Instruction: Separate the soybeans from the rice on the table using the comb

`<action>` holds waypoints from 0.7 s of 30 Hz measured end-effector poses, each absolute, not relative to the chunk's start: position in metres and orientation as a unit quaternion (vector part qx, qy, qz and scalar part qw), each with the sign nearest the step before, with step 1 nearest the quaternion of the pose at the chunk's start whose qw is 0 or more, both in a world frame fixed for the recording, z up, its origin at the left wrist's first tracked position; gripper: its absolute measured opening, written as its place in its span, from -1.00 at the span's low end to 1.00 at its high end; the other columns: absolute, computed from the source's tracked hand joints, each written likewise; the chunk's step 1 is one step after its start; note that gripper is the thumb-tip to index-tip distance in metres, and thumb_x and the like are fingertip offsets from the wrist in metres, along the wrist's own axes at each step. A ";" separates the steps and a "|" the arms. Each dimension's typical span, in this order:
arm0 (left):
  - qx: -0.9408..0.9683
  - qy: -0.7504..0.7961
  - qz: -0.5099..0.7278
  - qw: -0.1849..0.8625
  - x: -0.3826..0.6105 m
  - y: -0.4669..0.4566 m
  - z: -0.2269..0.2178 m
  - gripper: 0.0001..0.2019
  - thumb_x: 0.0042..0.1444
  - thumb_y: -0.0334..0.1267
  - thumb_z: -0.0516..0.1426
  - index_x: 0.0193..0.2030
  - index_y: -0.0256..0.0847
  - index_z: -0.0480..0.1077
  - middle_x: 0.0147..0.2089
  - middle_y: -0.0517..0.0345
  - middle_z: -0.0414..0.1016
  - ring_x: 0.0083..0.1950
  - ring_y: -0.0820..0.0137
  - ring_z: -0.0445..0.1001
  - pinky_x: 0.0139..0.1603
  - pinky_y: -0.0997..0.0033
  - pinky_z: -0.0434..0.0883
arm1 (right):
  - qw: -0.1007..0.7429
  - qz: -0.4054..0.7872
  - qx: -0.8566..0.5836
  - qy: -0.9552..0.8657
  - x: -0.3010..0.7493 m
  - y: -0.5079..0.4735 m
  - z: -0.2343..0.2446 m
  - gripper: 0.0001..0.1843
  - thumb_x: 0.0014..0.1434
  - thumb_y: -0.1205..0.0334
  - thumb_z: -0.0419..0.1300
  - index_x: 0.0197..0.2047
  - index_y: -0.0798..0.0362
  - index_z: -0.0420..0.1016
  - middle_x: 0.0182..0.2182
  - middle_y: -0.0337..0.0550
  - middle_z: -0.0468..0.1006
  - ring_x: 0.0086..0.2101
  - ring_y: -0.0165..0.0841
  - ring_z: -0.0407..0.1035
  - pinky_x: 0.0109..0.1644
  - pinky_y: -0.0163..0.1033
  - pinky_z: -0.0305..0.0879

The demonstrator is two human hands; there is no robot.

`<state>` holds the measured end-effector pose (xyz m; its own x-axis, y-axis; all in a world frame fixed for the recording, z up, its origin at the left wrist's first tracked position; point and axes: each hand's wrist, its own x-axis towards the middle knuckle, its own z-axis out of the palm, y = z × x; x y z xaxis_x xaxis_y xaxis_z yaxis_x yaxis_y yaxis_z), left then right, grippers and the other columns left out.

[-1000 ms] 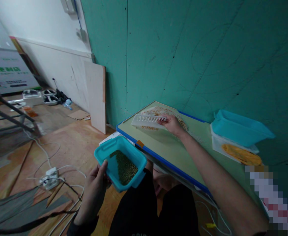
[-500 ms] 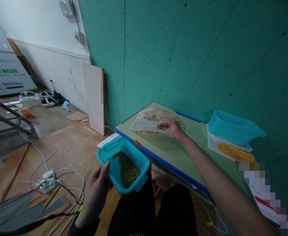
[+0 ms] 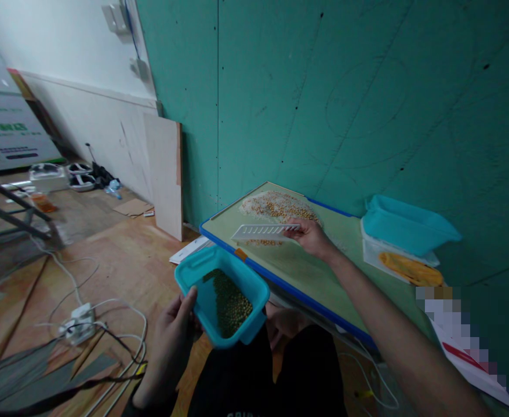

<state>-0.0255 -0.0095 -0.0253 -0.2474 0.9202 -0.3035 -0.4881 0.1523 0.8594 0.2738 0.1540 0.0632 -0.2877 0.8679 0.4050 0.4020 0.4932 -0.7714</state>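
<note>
My left hand (image 3: 177, 324) grips the rim of a teal plastic tub (image 3: 207, 307), thumb inside, held just off the near edge of the table. In the tub lie small green beans (image 3: 224, 289) and some pale yellow beans (image 3: 240, 308). My right hand (image 3: 310, 237) pinches one end of a white slotted plastic strip (image 3: 258, 233), held on edge over the tabletop (image 3: 324, 284). Behind the strip spreads a heap of white grains and yellow beans (image 3: 276, 204). A thin line of yellow beans (image 3: 263, 242) lies on its near side.
At the table's right stand another teal tub (image 3: 406, 223), a white tray (image 3: 370, 248) and an orange cloth-like item (image 3: 408, 268). A green wall (image 3: 258, 104) backs the table. On the floor at left are a power strip (image 3: 80, 324), cables and a leaning board (image 3: 163, 174).
My right hand has drawn the slotted strip toward the table's near edge, away from the heap. The tub in my left hand has shifted slightly right.
</note>
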 end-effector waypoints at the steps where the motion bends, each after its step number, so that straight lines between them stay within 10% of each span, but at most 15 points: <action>1: 0.215 0.494 0.615 0.576 -0.025 -0.010 -0.024 -0.58 -0.04 0.06 0.36 -0.49 -0.15 0.28 -0.71 0.42 0.22 -0.70 0.56 0.21 -0.65 0.59 0.17 | 0.424 0.278 -0.425 -0.750 0.274 0.153 0.064 -0.67 -0.02 -0.08 0.37 -0.46 0.03 0.53 -0.53 -0.28 0.49 -0.46 -0.37 0.39 -0.34 -0.28 0.33; 21: 0.218 0.497 0.614 0.573 -0.016 -0.012 -0.022 -0.58 -0.03 0.06 0.35 -0.50 -0.16 0.27 -0.71 0.42 0.25 -0.69 0.57 0.23 -0.65 0.60 0.19 | 0.419 0.143 -0.475 -0.761 0.227 0.090 0.077 -0.82 0.23 0.11 0.23 -0.34 0.00 0.55 -0.46 -0.20 0.58 -0.44 -0.33 0.44 -0.36 -0.29 0.23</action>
